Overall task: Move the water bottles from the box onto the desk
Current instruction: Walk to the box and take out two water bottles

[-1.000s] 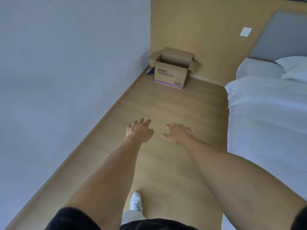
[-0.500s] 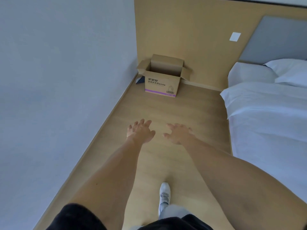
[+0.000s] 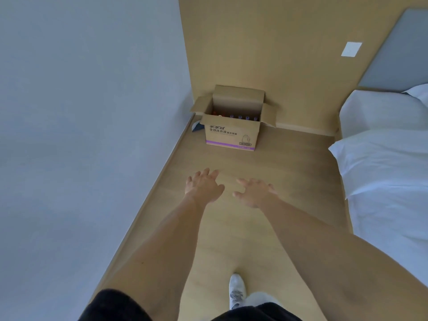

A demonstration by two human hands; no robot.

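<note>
Closer now than half a second ago, the open brown cardboard box [image 3: 231,133] with a purple stripe stands on the pale wooden floor [image 3: 289,163] in the corner, and the caps of the water bottles [image 3: 239,117] show inside it. Both arms reach forward above the floor. The left hand [image 3: 203,186] is spread, fingers straight, holding nothing. The right hand [image 3: 254,192] is likewise spread and empty, well short of the box. A white bed [image 3: 384,172] lies to the right.
</note>
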